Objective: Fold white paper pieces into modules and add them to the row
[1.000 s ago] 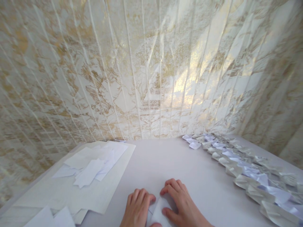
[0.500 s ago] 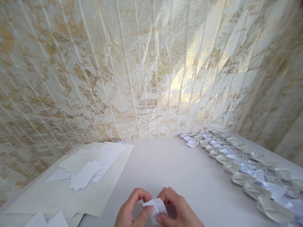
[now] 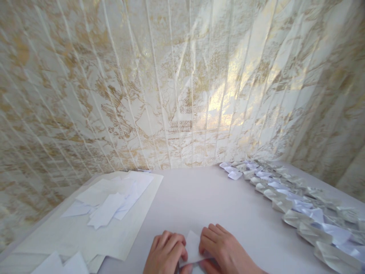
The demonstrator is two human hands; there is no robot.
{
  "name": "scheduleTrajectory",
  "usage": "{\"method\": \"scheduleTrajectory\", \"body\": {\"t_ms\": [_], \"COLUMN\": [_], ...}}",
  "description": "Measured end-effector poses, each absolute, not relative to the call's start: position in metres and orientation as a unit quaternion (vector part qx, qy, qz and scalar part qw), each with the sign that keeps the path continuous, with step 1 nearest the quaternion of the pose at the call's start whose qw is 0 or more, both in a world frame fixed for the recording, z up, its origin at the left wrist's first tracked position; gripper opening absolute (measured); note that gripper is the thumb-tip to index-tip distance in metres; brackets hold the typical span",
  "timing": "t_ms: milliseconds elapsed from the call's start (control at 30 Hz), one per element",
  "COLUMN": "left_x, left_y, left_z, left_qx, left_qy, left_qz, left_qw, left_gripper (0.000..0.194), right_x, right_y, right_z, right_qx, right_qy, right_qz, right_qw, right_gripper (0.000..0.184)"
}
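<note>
A small piece of white folded paper [image 3: 192, 246] lies low on the table between my hands, its pointed tip facing away from me. My left hand [image 3: 167, 252] grips its left side with curled fingers. On the other side, my right hand [image 3: 221, 247] has its fingers bent over the paper's right edge, the thumb tucked near the bottom. Part of the paper is hidden beneath the fingers, so its lower folds cannot be made out.
To the left, large cream sheets [image 3: 65, 238] carry loose white paper pieces [image 3: 107, 209]. More white pieces [image 3: 61, 264] lie at the bottom left. Rows of folded paper units [image 3: 289, 203] run along the right side. A patterned curtain [image 3: 171, 83] hangs behind the pale table [image 3: 185, 201].
The paper was held up and curved between fingertips; now it lies flatter and lower, its point away from me. Both hands have turned palm down over it. The view has shifted slightly.
</note>
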State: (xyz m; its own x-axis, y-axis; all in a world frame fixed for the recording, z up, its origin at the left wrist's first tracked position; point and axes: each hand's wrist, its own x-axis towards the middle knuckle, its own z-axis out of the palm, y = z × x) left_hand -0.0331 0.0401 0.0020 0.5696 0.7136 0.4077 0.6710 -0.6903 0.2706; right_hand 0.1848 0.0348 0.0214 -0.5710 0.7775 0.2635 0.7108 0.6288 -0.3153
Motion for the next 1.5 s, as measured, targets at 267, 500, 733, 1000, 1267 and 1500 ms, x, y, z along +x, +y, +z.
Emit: {"method": "scheduleTrajectory", "body": {"t_ms": [267,500,733,1000,1267,1500], "left_x": [-0.033,-0.024,-0.022,-0.019,-0.017,-0.016], "left_y": [0.043,0.042,0.043,0.041,0.045,0.045], "left_z": [0.012,0.012,0.008,0.009,0.011,0.014], "left_qx": [0.858,0.826,0.831,0.832,0.83,0.83], "left_qy": [0.452,0.495,0.504,0.519,0.527,0.527], "left_qz": [0.239,0.266,0.231,0.196,0.18,0.179], "left_qw": [0.052,0.052,0.037,0.011,0.035,0.034], "left_gripper": [0.014,0.02,0.015,0.012,0.016,0.018], "right_x": [0.185,0.18,0.179,0.176,0.177,0.182], "right_y": [0.041,0.04,0.041,0.039,0.039,0.038], "right_z": [0.036,0.032,0.03,0.025,0.025,0.032], "right_qx": [-0.544,-0.558,-0.567,-0.566,-0.371,-0.311], "right_qy": [-0.773,-0.779,-0.782,-0.795,-0.909,-0.932], "right_qz": [0.224,0.183,0.156,0.114,0.05,0.005], "right_qw": [0.237,0.221,0.206,0.187,0.183,0.187], "right_gripper": [0.018,0.014,0.014,0.011,0.012,0.023]}}
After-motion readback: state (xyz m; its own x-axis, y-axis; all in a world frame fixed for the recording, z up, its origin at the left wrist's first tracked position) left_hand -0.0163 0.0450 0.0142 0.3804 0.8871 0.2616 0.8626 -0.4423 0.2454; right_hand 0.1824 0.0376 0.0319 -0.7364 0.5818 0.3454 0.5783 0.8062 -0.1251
